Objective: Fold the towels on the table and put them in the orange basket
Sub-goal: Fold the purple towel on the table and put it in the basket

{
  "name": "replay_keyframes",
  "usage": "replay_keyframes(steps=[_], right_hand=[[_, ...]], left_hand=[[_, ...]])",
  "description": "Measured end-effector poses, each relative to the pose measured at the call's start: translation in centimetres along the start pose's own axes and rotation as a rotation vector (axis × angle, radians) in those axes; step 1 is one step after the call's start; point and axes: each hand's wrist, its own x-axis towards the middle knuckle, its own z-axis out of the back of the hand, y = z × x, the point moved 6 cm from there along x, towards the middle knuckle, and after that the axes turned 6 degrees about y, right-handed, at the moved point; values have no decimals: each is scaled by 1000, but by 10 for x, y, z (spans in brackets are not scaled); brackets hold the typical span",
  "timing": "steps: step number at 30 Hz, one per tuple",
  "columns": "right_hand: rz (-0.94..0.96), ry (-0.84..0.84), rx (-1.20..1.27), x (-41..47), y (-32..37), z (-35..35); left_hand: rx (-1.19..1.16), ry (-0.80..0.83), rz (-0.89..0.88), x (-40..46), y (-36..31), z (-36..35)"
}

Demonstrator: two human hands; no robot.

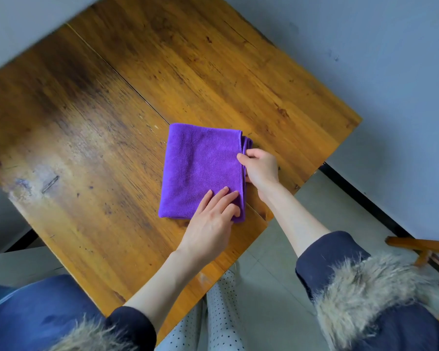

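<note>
On the wooden surface (86,122), near its right edge, a folded purple towel (200,168) lies flat; your left hand (213,219) presses it with straight fingers while your right hand (260,168) pinches its layered edge.

A folded purple towel (200,171) lies on the worn wooden surface (86,122), near its right edge. The left hand (213,219) rests flat on the towel's near corner, fingers straight. The right hand (260,168) pinches the stacked layers along the towel's right edge. Dark sleeves (325,257) with fur trim cover both forearms.
</note>
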Motion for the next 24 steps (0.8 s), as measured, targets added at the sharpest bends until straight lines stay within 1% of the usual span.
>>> replay_keyframes(steps=[2, 4, 5, 7, 9, 11, 12, 15, 18, 20, 24], right_hand=[[18, -3, -103, -1, 0, 1], [69, -42, -219, -7, 0, 3], [120, -88, -269, -14, 2, 5], [321, -220, -392, -34, 9, 7], [575, -282, -580, -55, 14, -3], [755, -223, -768, -68, 8, -21], [800, -164, -863, -72, 2, -31], [783, -16, -1069, -73, -22, -49], [700, 43, -1110, -70, -35, -50], [697, 36, -1123, -68, -32, -50], [737, -41, -1102, -57, -7, -46]], left_hand=[[-12, 5, -25, -2, 2, 4], [-18, -57, -66, -5, 5, 14], [-12, -107, -73, -7, 9, 20], [29, -186, -20, -10, 24, 32], [83, -225, 82, -13, 43, 41], [134, -197, 158, -15, 59, 41], [162, -156, 172, -16, 66, 38], [266, -35, 176, -22, 82, 25], [330, 19, 181, -24, 84, 20], [315, -10, 175, -20, 81, 24], [229, -169, 105, -2, 83, 50]])
